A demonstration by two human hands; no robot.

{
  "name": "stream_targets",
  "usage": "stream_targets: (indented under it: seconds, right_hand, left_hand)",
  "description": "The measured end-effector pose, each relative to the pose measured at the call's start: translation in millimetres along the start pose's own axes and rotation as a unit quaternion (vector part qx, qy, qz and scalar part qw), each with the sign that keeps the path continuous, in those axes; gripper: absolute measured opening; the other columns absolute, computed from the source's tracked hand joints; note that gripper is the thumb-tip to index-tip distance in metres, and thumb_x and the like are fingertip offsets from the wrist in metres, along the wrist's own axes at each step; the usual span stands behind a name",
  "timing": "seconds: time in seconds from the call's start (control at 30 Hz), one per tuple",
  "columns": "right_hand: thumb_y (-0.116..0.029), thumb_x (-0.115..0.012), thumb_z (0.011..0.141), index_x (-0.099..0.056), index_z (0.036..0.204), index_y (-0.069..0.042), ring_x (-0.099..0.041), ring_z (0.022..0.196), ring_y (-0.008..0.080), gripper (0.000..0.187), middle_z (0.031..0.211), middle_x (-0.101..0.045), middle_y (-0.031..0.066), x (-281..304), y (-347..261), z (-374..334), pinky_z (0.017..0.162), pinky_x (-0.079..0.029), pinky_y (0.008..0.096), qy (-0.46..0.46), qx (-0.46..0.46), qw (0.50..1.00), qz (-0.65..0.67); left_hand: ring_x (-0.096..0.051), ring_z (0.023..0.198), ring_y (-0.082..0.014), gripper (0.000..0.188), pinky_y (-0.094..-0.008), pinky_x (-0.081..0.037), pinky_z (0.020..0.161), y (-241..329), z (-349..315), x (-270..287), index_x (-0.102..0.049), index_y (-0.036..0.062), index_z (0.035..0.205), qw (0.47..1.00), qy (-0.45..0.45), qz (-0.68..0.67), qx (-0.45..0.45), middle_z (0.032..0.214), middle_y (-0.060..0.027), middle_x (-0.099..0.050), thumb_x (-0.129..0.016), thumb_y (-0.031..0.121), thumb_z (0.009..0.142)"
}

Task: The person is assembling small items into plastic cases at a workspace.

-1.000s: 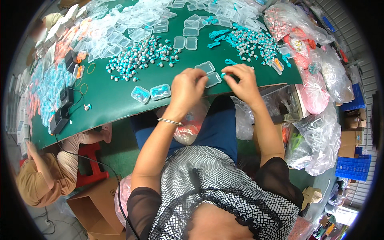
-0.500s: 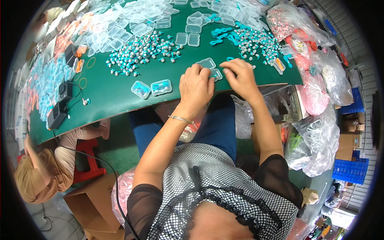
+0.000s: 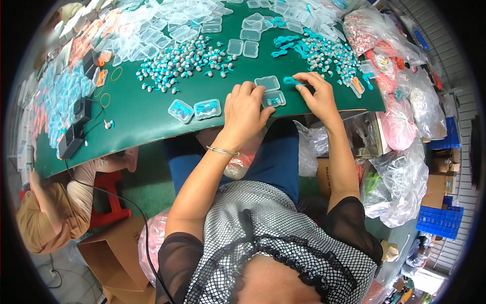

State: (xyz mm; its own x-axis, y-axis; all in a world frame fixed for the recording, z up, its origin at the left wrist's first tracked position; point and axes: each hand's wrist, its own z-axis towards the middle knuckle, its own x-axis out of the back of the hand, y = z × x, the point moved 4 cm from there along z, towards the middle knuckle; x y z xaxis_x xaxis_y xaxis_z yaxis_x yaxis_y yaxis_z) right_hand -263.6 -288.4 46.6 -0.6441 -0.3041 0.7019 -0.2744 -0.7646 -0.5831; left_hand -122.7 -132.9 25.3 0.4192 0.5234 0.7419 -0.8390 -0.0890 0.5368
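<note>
1. Head view: green table [image 3: 142,114], running across in front of the person.
2. Heap of clear plastic cases [image 3: 182,33], far side of table, left of centre.
3. Pile of grey-tipped teal plugs [image 3: 177,58], just nearer than that heap.
4. Left hand [image 3: 245,109]: thumb spread wide from fingers, at left side of open clear case; contact unclear.
5. Right hand [image 3: 316,95]: thumb and index narrow around teal cord bundle; can't tell if pinched tight.
6. Open clear case [image 3: 267,83]: between hands, near table edge, teal-and-grey pieces in lower half.
7. Two filled cases [image 3: 208,115], side by side, left of left hand.
8. Teal cord bundle [image 3: 290,80]: at right fingertips, beside case's upper half.
</note>
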Motion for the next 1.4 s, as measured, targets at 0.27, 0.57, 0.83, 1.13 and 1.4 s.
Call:
stream_targets:
  seconds: [0.27, 0.57, 0.83, 1.13, 1.4]
  right_hand:
    - [-0.006, -0.071, 0.077, -0.063, 0.089, -0.007, -0.061, 0.088, 0.0249, 0.015, 0.088, -0.065, 0.0061, -25.7, -32.8, 0.8, 0.085, -0.042, 0.0366, -0.068, 0.159, 0.985, -0.015]
    - [-0.005, -0.067, 0.078, -0.068, 0.097, -0.010, -0.059, 0.096, 0.0238, 0.019, 0.096, -0.064, 0.0051, -23.9, -35.8, -1.2, 0.085, -0.041, 0.0381, -0.096, 0.201, 0.973, -0.067]
    - [-0.008, -0.063, 0.084, -0.066, 0.109, -0.010, -0.057, 0.105, 0.0267, 0.025, 0.108, -0.063, 0.0061, -37.5, -6.4, 26.5, 0.086, -0.044, 0.0397, -0.099, 0.111, 0.986, -0.080]
    - [-0.004, -0.070, 0.079, -0.065, 0.102, -0.003, -0.063, 0.091, 0.0294, 0.024, 0.101, -0.064, 0.0130, -20.2, -24.3, 14.3, 0.078, -0.052, 0.0353, -0.092, 0.135, 0.985, 0.051]
    - [-0.004, -0.072, 0.077, -0.065, 0.105, -0.001, -0.063, 0.096, 0.0303, 0.029, 0.104, -0.066, 0.0146, -29.3, -28.6, -13.8, 0.082, -0.052, 0.0364, -0.069, 0.157, 0.984, 0.039]
  left_hand:
    - [-0.057, 0.101, -0.0315, 0.049, -0.0415, -0.046, 0.087, -5.0, 2.8, -1.0, -0.066, 0.0047, 0.111, 0.999, -0.005, -0.046, 0.006, 0.106, -0.0107, -0.062, -0.083, 0.024, 0.069]
    - [-0.057, 0.095, -0.0292, 0.048, -0.0407, -0.045, 0.081, -6.3, 0.5, -0.1, -0.067, 0.0046, 0.108, 0.998, 0.022, -0.053, -0.013, 0.101, -0.0085, -0.061, -0.082, 0.022, 0.067]
    - [-0.057, 0.097, -0.0311, 0.053, -0.0417, -0.046, 0.084, -5.5, 0.2, -0.9, -0.064, 0.0057, 0.114, 0.999, 0.003, -0.046, -0.011, 0.102, -0.0103, -0.061, -0.083, 0.022, 0.068]
    - [-0.058, 0.092, -0.0316, 0.057, -0.0423, -0.046, 0.079, -3.7, -1.5, 3.0, -0.059, 0.0073, 0.122, 0.997, 0.045, -0.061, -0.023, 0.100, -0.0099, -0.060, -0.081, 0.022, 0.071]
    - [-0.059, 0.087, -0.0315, 0.025, -0.0415, -0.049, 0.073, 0.3, -1.7, -1.5, -0.064, 0.0052, 0.105, 0.994, 0.066, -0.054, -0.075, 0.095, -0.0106, -0.058, -0.070, 0.017, 0.084]
